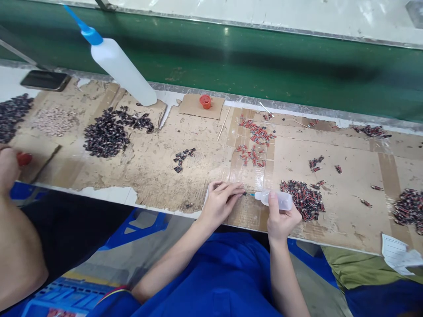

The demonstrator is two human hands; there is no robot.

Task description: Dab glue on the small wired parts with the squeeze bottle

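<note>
My right hand (283,222) grips a small translucent squeeze bottle (284,200) lying nearly level, its thin bluish tip pointing left. That tip reaches a tiny dark part (244,193) pinched in the fingertips of my left hand (220,201); its details are too small to make out. Just right of the bottle lies a heap of small black-and-red parts (306,203). Beyond my hands are loose red parts (254,156), and to the left a few black parts (180,159) rest on the cardboard (158,180).
A large white bottle (124,72) with a blue nozzle stands at the back left. Near it are a red cup (205,102), a thin stick (224,124) and a black heap (107,134). Another person's hand (8,169) is at far left. Paper (396,253) overhangs the right edge.
</note>
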